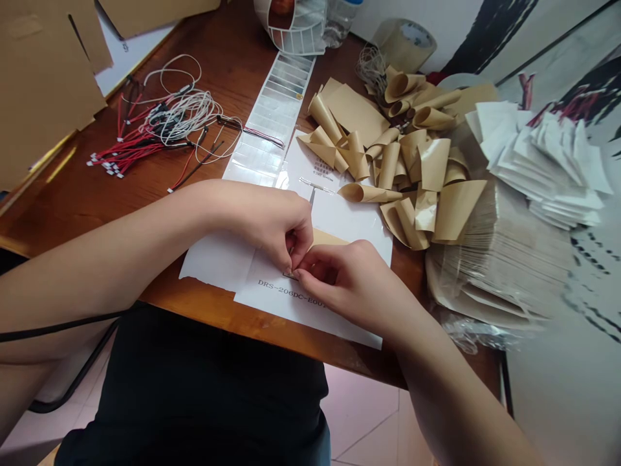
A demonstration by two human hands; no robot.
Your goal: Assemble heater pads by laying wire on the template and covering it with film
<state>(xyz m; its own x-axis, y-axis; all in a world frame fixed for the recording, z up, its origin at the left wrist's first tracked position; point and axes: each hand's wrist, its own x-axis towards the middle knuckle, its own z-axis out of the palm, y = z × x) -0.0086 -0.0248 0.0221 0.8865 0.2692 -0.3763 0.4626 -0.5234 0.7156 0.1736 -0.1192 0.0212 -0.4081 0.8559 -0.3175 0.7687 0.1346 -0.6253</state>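
Observation:
My left hand (pixel 286 226) and my right hand (pixel 339 272) meet over a white printed sheet (pixel 262 291), thumbs and forefingers pinched together. Whatever lies between the fingertips is too small and hidden to make out. Just behind my hands shows the edge of a tan piece of paper (pixel 326 237). The sheet's large print reads "DRS-206DC-E00", and its end is partly covered by my right hand. Farther back, a strip of silvery labels (pixel 262 123) runs up the table from the white papers, with a thin dark-and-red cable (pixel 264 136) lying across it.
Bundled red and white cables (pixel 169 120) lie at the left, beside cardboard (pixel 43 84). Curled brown backing papers (pixel 402 162) are heaped to the right. Beyond them are stacked white paper packets (pixel 543 155), bagged tan sheets (pixel 504 246) and a tape roll (pixel 405 44).

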